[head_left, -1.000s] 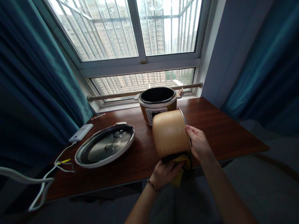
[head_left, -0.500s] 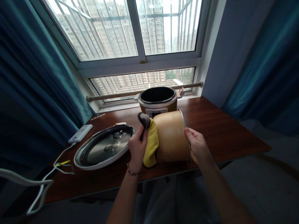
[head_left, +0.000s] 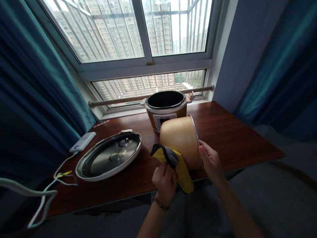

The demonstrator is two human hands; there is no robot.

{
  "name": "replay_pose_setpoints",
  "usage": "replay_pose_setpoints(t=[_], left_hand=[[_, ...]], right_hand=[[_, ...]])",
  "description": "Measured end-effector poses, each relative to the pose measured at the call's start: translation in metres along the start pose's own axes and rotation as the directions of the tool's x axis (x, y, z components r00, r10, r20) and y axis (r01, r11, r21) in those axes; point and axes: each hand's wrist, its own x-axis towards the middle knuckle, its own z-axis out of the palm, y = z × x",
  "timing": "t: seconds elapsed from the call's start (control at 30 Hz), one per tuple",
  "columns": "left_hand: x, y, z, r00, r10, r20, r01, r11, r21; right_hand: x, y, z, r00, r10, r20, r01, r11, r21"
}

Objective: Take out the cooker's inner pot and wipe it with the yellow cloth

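A gold-coloured inner pot [head_left: 178, 137] lies tilted on its side in the air over the table's front part, its silver rim facing right. My right hand [head_left: 210, 160] grips that rim, thumb on the outside; the other fingers are partly hidden. My left hand [head_left: 165, 180] is closed on a yellow and grey cloth [head_left: 183, 173], which hangs against the lower near side of the pot. Behind the pot stands the open cooker body [head_left: 155, 115], dark inside. To the left, the cooker lid [head_left: 112, 158] rests with its metal underside up.
A white power bank [head_left: 83, 142] with a white cable [head_left: 60, 165] sits at the table's left end. The wooden table [head_left: 223, 132] reaches to the window. A rail [head_left: 119, 100] runs along the sill, with blue curtains [head_left: 39, 72] at both sides.
My left hand has moved right and down with the cloth, from the pot's base to its lower side. My right hand stays on the rim. The view has shifted slightly.
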Motion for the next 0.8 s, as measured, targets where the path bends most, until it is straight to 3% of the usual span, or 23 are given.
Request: replay_pose_setpoints(t=[0.13, 0.27, 0.47, 0.6, 0.8], left_hand=[[0.005, 0.000, -0.002, 0.998, -0.035, 0.048, 0.036, 0.999, -0.004], [0.003, 0.005, -0.003, 0.997, -0.067, 0.029, 0.068, 0.997, -0.038], [-0.006, 0.015, -0.004, 0.997, -0.072, 0.035, 0.075, 0.992, -0.100], [-0.007, 0.018, -0.003, 0.997, -0.056, 0.049, 0.060, 0.994, -0.094], [-0.026, 0.029, 0.011, 0.987, 0.138, 0.083, -0.126, 0.982, -0.137]], right_hand=[[-0.040, 0.044, -0.011, 0.987, -0.067, -0.146, 0.019, 0.952, -0.306], [-0.059, 0.064, -0.011, 0.970, -0.106, -0.220, 0.010, 0.917, -0.399], [-0.058, 0.056, 0.002, 0.981, -0.189, -0.049, 0.150, 0.890, -0.430], [-0.055, 0.044, 0.014, 0.981, -0.171, -0.091, 0.115, 0.891, -0.439], [-0.042, 0.019, 0.017, 0.983, -0.088, -0.163, 0.029, 0.941, -0.336]])
